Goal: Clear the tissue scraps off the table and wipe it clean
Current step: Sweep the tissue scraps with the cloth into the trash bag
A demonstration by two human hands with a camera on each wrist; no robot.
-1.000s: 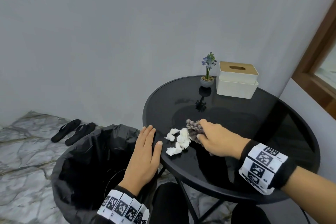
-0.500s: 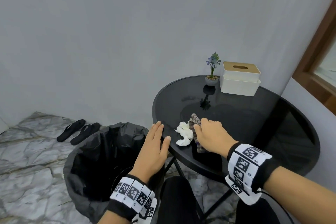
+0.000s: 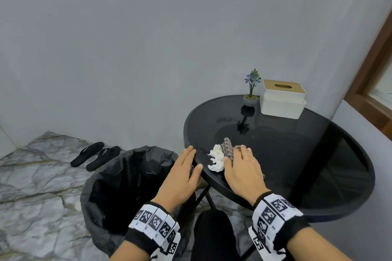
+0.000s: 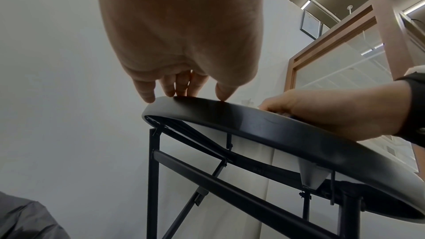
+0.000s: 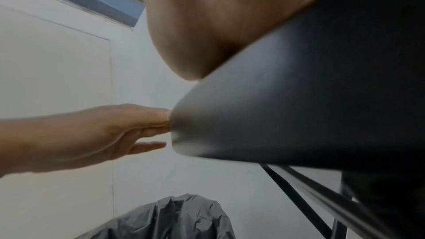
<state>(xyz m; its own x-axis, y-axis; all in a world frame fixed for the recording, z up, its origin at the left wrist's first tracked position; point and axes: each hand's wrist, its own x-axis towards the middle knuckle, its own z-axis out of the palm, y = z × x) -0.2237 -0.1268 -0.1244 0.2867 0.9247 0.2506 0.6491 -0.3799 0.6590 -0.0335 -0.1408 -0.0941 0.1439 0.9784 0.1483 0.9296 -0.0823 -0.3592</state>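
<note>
A pair of black flip-flops (image 3: 95, 155) lies on the marble floor (image 3: 38, 186) at far left, near the grey wall. Next comes a bin lined with a black bag (image 3: 118, 178), its mouth open just below the table's left edge. The left hand (image 3: 180, 178) reaches over the bin with fingers straight and together, fingertips (image 4: 149, 95) touching the black rim of the round table (image 3: 318, 165); its grip is released and holds nothing. Just right of it, on the glass close to the rim, sits a bunch of white tissue scraps (image 3: 216, 158) (crumpled together in one clump). Touching their right side is a grey patterned cloth (image 3: 228, 148), which the right hand (image 3: 244, 171) presses to the table, fingers curled over it in a grasping grip. Farther back, by the wall, stand a small potted plant (image 3: 251, 91) with bluish flowers and, beside it on the right, a white tissue box (image 3: 282, 99) with a wooden lid. A wood-framed window (image 3: 373, 82) shows at far right.
</note>
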